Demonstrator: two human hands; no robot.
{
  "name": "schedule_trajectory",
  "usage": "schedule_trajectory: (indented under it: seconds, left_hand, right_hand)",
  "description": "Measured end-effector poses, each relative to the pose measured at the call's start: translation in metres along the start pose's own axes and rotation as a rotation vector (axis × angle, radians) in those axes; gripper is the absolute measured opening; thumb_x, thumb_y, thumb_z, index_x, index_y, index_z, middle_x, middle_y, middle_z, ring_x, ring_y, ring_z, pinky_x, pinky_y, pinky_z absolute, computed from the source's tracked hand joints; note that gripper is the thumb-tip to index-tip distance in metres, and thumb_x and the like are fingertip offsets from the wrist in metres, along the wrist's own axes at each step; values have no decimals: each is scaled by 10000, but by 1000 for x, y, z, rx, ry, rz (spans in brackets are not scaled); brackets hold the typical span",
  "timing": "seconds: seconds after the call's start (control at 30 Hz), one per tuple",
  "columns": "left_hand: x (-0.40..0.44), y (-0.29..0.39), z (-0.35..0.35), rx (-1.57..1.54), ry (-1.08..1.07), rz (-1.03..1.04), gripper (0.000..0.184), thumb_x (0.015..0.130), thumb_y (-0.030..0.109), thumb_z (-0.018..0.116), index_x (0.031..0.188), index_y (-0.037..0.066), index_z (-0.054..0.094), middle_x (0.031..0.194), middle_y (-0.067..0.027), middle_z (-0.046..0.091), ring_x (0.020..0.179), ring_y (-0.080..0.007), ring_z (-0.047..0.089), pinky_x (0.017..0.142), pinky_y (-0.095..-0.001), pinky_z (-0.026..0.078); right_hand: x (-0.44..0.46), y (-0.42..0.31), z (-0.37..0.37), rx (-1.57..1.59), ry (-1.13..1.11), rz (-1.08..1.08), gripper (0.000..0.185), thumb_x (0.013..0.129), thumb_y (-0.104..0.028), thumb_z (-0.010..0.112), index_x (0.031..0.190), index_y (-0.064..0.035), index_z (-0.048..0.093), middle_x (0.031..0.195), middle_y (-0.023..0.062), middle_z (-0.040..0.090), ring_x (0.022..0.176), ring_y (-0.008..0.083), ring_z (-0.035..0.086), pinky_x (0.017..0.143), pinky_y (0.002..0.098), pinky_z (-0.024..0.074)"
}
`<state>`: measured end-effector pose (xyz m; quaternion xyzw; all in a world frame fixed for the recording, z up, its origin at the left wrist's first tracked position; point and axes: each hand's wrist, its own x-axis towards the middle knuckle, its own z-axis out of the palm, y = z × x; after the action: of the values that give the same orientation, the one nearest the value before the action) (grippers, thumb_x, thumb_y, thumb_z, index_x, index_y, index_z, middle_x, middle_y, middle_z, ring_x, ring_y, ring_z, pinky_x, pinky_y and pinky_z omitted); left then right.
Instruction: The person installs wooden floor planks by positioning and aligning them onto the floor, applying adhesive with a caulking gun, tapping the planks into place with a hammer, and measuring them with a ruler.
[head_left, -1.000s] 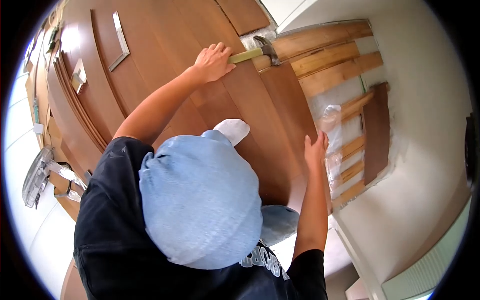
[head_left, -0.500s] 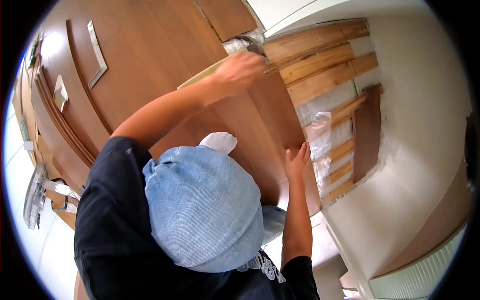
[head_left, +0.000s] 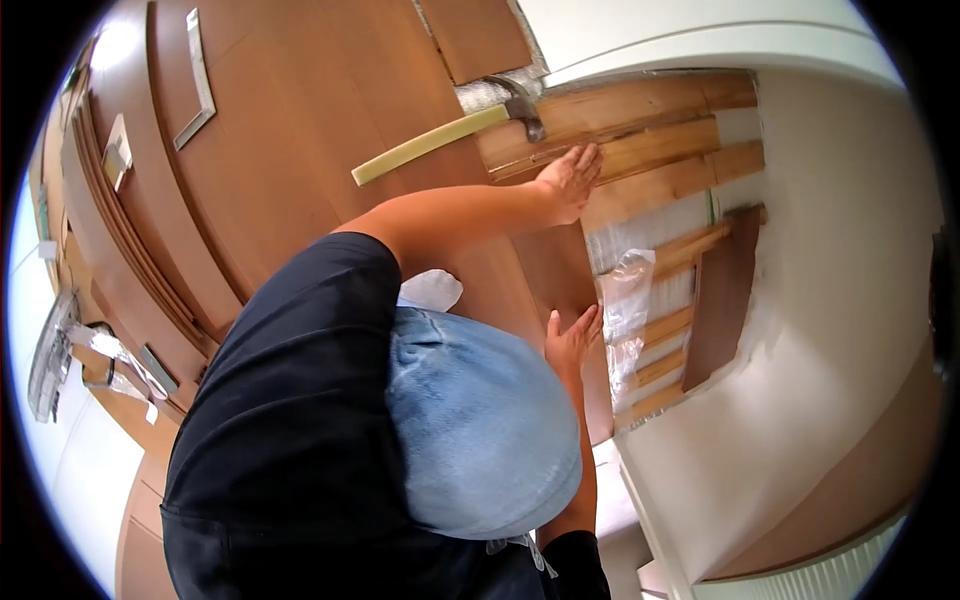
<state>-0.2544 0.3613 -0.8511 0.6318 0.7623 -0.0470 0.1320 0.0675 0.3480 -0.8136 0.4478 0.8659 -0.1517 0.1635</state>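
Observation:
My left hand (head_left: 570,185) lies with fingers stretched out over the edge of a brown floor plank (head_left: 553,262), by the bare wooden battens (head_left: 655,150). My right hand (head_left: 573,340) rests open near the same plank's edge, thumb apart from the fingers. Beyond my left hand is a claw hammer (head_left: 430,143) with a yellowish handle, lying on the laid brown flooring (head_left: 300,110), its dark head over the floor's edge. Neither hand holds anything that I can see. My bent knee in blue denim (head_left: 485,420) hides part of the planks.
Crumpled clear plastic (head_left: 627,290) and a short dark board (head_left: 722,295) lie across the battens along the pale wall (head_left: 830,250). A metal square (head_left: 200,90) and long stacked brown strips (head_left: 130,240) are at the left. Silvery foil-like sheet (head_left: 482,96) shows near the hammer head.
My left hand has moved away from the hammer, rightward and down to the plank's edge, leaving the hammer lying in full view. My right hand stays near the edge; my body leans further right.

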Motion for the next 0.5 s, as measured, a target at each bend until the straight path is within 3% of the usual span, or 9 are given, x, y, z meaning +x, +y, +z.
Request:
schedule_trajectory:
  seconds: [0.07, 0.27, 0.5]
  left_hand:
    - [-6, 8, -5, 56, -14, -11, 716, 1077, 446, 412, 1588, -55, 409, 1715, -222, 292, 1591, -420, 236, 1278, -531, 203]
    - [-17, 21, 11, -178, 125, -46, 795, 1017, 528, 552, 1597, -2, 428, 1714, -206, 298, 1589, -395, 233, 1266, -575, 213]
    - [-13, 21, -1, -131, -28, -25, 782, 1065, 532, 475, 1640, 14, 359, 1754, -199, 209, 1622, -390, 159, 1257, -612, 220]
  right_hand:
    - [0, -7, -8, -14, -50, 53, 922, 989, -435, 657, 1582, 158, 272, 1685, 322, 232, 1576, 465, 215, 1311, 530, 186]
    - [0, -2, -7, -9, -76, 66, 937, 985, -441, 661, 1593, 145, 256, 1690, 317, 221, 1578, 465, 209, 1311, 537, 178]
    - [1, -1, -6, -3, -81, 58, 965, 984, -451, 663, 1598, 152, 227, 1698, 320, 199, 1583, 469, 192, 1313, 538, 168]
